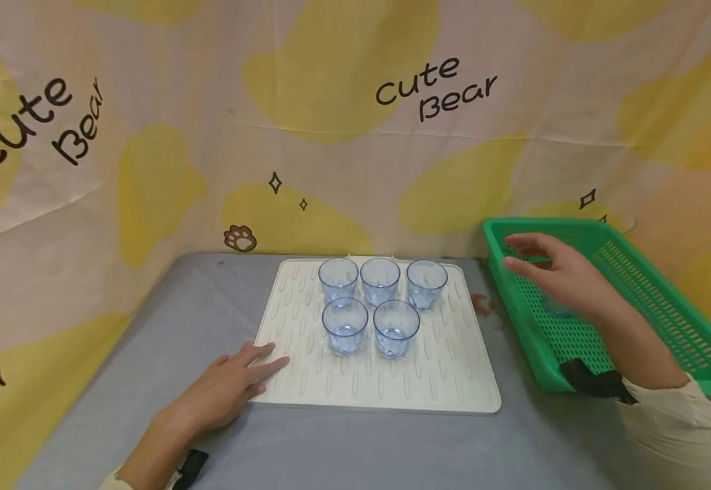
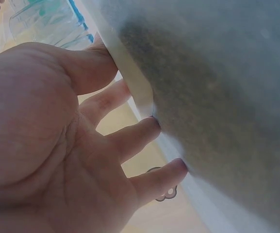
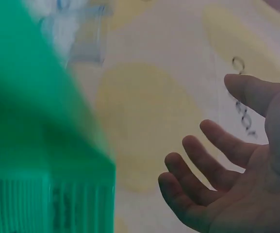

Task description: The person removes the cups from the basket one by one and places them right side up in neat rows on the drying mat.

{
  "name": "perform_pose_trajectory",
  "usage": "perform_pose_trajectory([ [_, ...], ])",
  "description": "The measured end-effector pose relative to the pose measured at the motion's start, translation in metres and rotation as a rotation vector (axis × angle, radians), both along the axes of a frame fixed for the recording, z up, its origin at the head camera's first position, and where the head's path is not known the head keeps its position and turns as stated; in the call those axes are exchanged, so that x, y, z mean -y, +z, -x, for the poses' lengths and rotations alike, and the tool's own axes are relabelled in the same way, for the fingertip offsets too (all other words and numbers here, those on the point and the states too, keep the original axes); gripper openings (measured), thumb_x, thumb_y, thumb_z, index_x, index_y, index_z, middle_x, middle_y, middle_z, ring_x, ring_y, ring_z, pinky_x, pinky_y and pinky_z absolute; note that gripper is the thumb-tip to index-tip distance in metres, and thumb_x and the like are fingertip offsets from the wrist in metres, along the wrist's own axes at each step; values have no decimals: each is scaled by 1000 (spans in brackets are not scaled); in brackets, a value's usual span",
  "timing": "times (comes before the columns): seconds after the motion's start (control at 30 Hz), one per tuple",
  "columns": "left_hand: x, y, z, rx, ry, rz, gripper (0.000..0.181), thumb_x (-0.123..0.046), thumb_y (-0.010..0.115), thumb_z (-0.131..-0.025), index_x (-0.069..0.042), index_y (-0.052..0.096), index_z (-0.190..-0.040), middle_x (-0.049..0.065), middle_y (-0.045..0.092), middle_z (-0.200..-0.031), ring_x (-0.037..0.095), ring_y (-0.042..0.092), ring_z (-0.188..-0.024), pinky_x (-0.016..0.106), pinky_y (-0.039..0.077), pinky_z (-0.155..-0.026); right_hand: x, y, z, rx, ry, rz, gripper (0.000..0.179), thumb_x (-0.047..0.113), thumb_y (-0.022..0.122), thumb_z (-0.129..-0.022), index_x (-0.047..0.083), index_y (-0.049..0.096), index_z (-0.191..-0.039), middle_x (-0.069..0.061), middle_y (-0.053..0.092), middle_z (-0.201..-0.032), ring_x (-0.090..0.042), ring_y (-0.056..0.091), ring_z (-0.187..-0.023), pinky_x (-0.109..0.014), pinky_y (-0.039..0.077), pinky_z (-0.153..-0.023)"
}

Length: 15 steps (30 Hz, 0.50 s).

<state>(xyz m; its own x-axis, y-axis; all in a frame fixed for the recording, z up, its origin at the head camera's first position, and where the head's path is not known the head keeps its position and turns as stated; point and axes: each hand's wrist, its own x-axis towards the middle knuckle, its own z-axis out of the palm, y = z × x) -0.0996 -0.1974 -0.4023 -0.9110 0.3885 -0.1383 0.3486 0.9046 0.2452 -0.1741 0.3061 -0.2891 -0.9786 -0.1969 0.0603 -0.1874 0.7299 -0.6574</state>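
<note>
Several clear bluish glasses stand upright in two rows on a cream ridged mat (image 1: 355, 388); one front glass (image 1: 345, 328) is left of another glass (image 1: 396, 330). My left hand (image 1: 223, 388) rests with spread fingers on the mat's left front corner; in the left wrist view its fingertips (image 2: 173, 170) touch the mat edge and the grey surface. Over the green basket (image 1: 527, 327) my right hand (image 1: 560, 275) hovers, fingers relaxed and holding nothing. Below it, partly hidden by the hand, a glass (image 1: 554, 307) lies in the basket.
A grey cloth (image 1: 355, 449) covers the table. Behind it hangs a yellow-patterned curtain (image 1: 331, 156). The basket's raised wall (image 1: 515, 306) stands right of the mat, with a narrow strip of table between them.
</note>
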Motion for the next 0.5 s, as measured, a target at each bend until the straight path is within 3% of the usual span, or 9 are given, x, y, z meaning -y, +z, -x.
perform_pose_trajectory([
  [0.27,0,0,0,-1,7,-11,55,-18,66,-95,-32,51,-146,9,45,-155,49,34,-144,71,29,-108,-63,-15,28,42,-83,-28,69,46,50,-102,2,32,-153,-31,34,-153,-51,31,-138,-65,34,-100],
  [0.5,1,0,0,2,4,-13,55,-19,66,-95,-32,51,-146,9,45,-155,49,35,-143,70,30,-107,-98,-30,39,109,-140,-98,82,51,54,-99,0,23,-156,-37,20,-157,-59,22,-140,-70,31,-100],
])
